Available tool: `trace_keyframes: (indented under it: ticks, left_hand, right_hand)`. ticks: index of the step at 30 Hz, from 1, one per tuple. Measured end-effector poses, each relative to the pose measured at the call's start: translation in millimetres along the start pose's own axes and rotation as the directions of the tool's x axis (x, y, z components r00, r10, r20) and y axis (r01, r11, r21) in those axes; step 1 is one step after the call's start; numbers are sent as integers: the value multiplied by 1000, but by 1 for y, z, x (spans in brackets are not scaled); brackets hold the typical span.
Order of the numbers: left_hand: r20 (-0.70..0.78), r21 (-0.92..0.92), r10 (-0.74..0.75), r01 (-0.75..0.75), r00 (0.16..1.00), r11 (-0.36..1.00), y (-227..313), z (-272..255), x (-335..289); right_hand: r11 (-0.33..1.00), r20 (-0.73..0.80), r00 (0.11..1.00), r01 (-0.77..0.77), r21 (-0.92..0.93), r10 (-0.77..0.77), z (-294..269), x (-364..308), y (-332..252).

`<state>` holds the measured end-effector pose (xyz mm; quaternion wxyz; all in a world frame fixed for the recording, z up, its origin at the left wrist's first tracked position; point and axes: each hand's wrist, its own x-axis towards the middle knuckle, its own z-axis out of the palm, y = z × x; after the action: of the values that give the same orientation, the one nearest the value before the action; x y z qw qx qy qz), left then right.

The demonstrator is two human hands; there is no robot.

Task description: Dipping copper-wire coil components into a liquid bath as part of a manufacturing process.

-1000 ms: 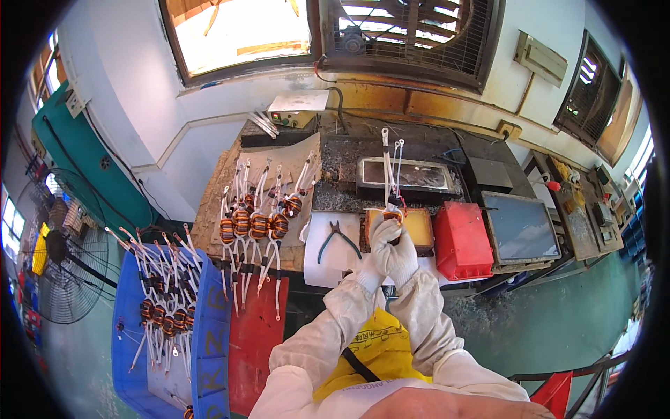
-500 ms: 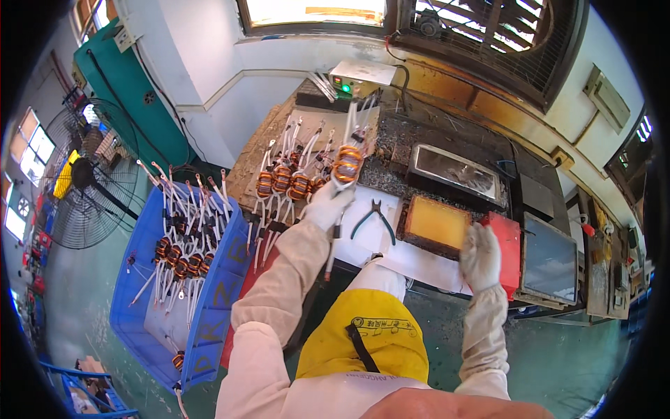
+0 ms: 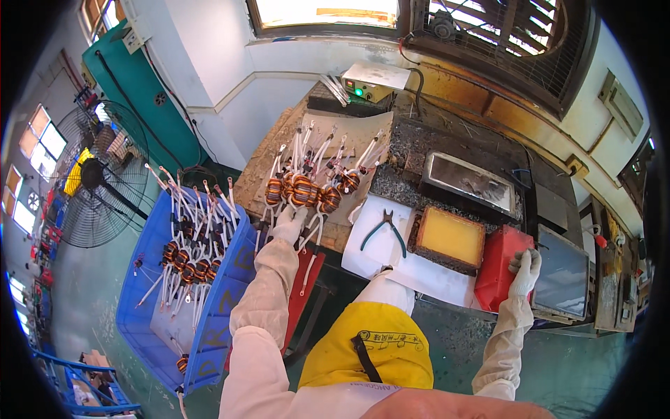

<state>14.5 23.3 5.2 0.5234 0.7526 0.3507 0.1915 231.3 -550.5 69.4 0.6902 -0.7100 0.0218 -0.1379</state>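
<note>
Copper-wound coils [image 3: 302,192] crowd the workbench's [image 3: 262,171] left front edge, probably weighty, their white leads [image 3: 297,145] flexible, best gripped around the windings. Left hand [image 3: 288,225], half-curled, meets them, hold unclear; right hand [image 3: 525,269], loosely curled, sits against a red box [image 3: 501,265], grip uncertain.

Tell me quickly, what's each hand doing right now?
Left hand: at the copper-coloured coils; whether gripping can't be told.
Right hand: at the red bin, fingers bent; grip can't be told.
</note>
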Motion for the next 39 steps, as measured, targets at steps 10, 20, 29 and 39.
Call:
trace_keyframes:
  ticks: [10,20,29,39]
  left_hand:
    - [126,-280,-73,106,989,954,-48,0,38]
    - [149,-142,-56,77,987,987,-32,-9,54]
    - [42,-110,-54,59,998,992,35,6,20]
    - [-7,-106,77,-77,997,991,19,69,54]
  right_hand:
    - [999,17,999,-51,3,51,-3,1,3]
    - [998,35,998,-55,-10,55,1,2,3]
    - [999,55,998,-39,18,38,-1,2,5]
    - [996,75,996,-43,74,37,1,2,3]
